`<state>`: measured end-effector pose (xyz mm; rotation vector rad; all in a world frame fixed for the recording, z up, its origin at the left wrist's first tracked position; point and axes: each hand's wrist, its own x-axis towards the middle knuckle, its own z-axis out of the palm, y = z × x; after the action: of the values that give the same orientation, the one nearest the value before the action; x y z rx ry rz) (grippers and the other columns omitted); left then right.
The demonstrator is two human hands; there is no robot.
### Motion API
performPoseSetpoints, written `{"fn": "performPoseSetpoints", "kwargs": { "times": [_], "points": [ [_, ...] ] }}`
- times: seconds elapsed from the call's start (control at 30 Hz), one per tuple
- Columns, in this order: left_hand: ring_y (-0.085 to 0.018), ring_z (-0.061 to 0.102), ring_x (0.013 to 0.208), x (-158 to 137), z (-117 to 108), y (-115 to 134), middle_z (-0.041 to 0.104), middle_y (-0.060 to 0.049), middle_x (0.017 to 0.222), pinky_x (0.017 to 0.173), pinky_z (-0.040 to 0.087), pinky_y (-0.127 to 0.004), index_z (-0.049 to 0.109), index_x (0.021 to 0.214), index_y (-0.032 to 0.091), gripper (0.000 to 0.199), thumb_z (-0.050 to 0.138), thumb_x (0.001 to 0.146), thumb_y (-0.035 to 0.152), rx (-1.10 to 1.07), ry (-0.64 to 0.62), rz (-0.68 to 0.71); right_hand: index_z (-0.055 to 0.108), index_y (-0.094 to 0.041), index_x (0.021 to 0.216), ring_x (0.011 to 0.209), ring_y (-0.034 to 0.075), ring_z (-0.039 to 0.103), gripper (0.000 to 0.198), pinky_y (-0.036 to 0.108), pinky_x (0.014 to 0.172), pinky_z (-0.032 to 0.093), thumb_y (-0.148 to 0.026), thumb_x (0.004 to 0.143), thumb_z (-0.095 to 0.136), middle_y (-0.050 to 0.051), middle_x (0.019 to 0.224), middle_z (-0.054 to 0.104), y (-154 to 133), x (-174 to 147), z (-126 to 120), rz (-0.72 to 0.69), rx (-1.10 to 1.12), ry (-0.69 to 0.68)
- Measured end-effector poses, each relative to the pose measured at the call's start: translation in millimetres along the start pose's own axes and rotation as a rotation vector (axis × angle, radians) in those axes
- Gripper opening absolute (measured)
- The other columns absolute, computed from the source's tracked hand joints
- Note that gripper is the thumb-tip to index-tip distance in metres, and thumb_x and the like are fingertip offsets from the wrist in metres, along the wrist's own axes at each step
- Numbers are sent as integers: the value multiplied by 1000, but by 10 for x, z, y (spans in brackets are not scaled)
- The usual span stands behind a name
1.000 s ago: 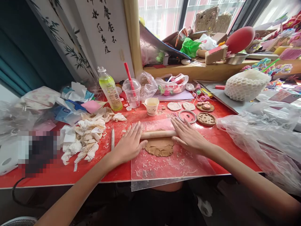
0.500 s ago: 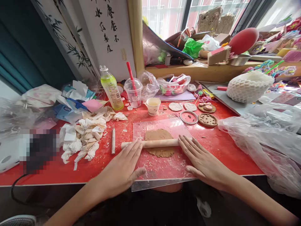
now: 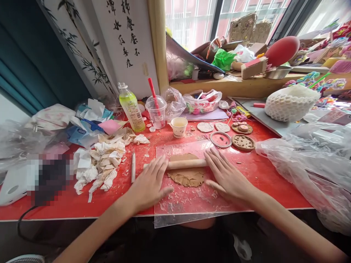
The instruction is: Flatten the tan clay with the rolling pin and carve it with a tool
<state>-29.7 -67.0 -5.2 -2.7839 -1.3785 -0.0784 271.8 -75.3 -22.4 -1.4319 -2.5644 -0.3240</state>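
Observation:
A pale wooden rolling pin [image 3: 187, 164] lies crosswise over a flat brown slab of clay [image 3: 189, 178]. Under the slab is a clear plastic sheet [image 3: 181, 208], strewn with crumbs, that hangs past the table's front edge. My left hand [image 3: 149, 184] rests flat on the pin's left end, fingers stretched forward and thumb apart. On the right end lies my right hand [image 3: 229, 175], also flat with fingers extended. Neither hand wraps round the pin. A thin pointed clay tool [image 3: 133, 167] lies left of my left hand.
Crumpled tissues [image 3: 101, 164] lie at left. Behind the sheet stand a paper cup [image 3: 179, 127], a plastic cup with red straw [image 3: 156, 111] and a drink bottle [image 3: 132, 109]. Round clay pieces [image 3: 243, 142] and a ring [image 3: 221, 140] sit back right, near plastic bags [image 3: 307, 160].
Both hands have pushed the rolling pin forward over the clay, baring more of the slab's near part. My right hand has shifted slightly inward. The view has tilted a little.

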Motion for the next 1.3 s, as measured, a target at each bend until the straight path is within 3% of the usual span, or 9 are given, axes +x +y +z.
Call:
{"fn": "performPoseSetpoints", "kwargs": {
  "times": [0.13, 0.4, 0.5, 0.7, 0.77, 0.83, 0.93, 1.1, 1.3],
  "points": [
    [-27, 15, 142, -319, -33, 194, 15, -14, 154, 113, 24, -43, 4, 148, 11, 85, 32, 88, 64, -20, -19, 71, 6, -8, 148, 142, 25, 9, 81, 43, 111, 31, -57, 90, 32, 16, 152, 18, -110, -343, -95, -70, 16, -16],
    [-27, 14, 142, 640, -52, -269, 20, -17, 152, 116, 15, -44, 30, 142, 5, 72, 15, 94, 56, -48, -55, -65, 25, 1, 143, 142, 26, 9, 76, 46, 117, 12, -55, 92, 17, 19, 151, 16, 224, 753, 147, 165, 75, -133],
    [-24, 19, 141, 405, -132, -174, 28, -15, 150, 116, 18, -41, 33, 140, 7, 67, 16, 95, 54, -99, -110, -43, 20, -2, 145, 142, 25, 8, 78, 44, 117, 13, -57, 91, 22, 16, 152, 16, 160, 499, 98, 94, 106, -95],
    [-22, 14, 142, -352, -370, 268, 13, -9, 155, 114, 25, -39, 10, 148, 15, 65, 24, 96, 51, -132, -189, 83, -2, -20, 148, 141, 23, 9, 66, 46, 114, 25, -48, 95, 23, 6, 154, 10, 33, -333, -273, -74, 262, -209],
    [-22, 15, 142, -171, -372, 321, 17, -11, 154, 114, 26, -40, 13, 147, 12, 63, 24, 97, 48, -112, -85, 94, -6, -22, 148, 142, 21, 7, 62, 45, 114, 23, -46, 96, 17, 4, 155, 6, 31, -204, -318, -51, 284, -203],
    [-26, 14, 142, 219, -312, 312, 22, -16, 152, 115, 19, -47, 24, 142, 6, 58, 24, 97, 43, -58, 212, -12, -8, -17, 147, 142, 21, 1, 64, 46, 116, 16, -49, 95, 13, 6, 155, 1, 16, 117, -244, 28, 243, -108],
    [-26, 34, 133, 881, -198, 191, 48, -17, 133, 112, 26, -47, 52, 119, 8, 38, 27, 96, 25, -11, 497, -33, -3, -12, 148, 142, 22, 1, 72, 48, 116, 11, -56, 92, 9, 11, 154, 4, -1, 702, 14, 147, 135, -37],
    [-29, 53, 106, 1372, -104, -62, 59, -16, 101, 94, 41, -49, 59, 100, 10, 36, 26, 95, 21, -9, 507, -75, 1, -9, 148, 142, 23, 2, 78, 47, 116, 11, -61, 90, 6, 12, 154, 7, 72, 1170, 301, 267, 157, 39],
    [-27, 33, 133, 834, -3, 195, 44, -16, 138, 107, 35, -42, 39, 132, 8, 57, 36, 92, 50, -132, 280, 53, 12, -7, 148, 142, 24, 10, 74, 48, 115, 16, -56, 92, 11, 15, 152, 18, -248, 484, 115, 192, 92, 40]
  ]
}}
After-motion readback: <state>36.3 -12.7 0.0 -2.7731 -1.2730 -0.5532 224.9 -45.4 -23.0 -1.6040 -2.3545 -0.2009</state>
